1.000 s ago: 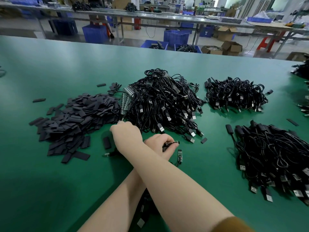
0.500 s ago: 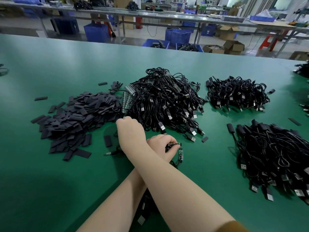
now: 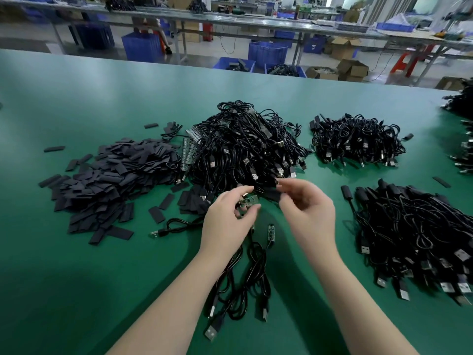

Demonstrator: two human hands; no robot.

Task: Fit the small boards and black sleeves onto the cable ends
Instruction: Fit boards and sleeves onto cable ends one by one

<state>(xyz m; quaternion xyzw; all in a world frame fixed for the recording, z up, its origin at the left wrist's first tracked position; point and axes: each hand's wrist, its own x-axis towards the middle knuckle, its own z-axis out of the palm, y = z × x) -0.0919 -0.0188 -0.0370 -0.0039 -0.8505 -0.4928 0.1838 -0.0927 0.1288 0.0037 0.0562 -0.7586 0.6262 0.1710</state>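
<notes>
My left hand (image 3: 230,221) pinches a small green board (image 3: 249,201) on a cable end, with black cables (image 3: 240,280) trailing from under it toward me. My right hand (image 3: 305,211) pinches a flat black sleeve (image 3: 271,193) just right of that board. A second small board (image 3: 271,233) lies on the green table (image 3: 76,290) between my wrists. A heap of black sleeves (image 3: 112,183) lies at the left. A strip of joined boards (image 3: 189,149) leans against the middle pile of USB cables (image 3: 245,147).
Two more cable piles lie to the right, a small one (image 3: 358,142) at the back and a large one (image 3: 419,239) near my right forearm. One loose cable (image 3: 174,226) and scattered sleeves lie left of my left hand. Benches and blue crates stand beyond the table's far edge.
My right arm was crossed over my left, reaching to the sleeves at the left. It has swung back to the right with a sleeve, and both hands now meet in front of the middle pile.
</notes>
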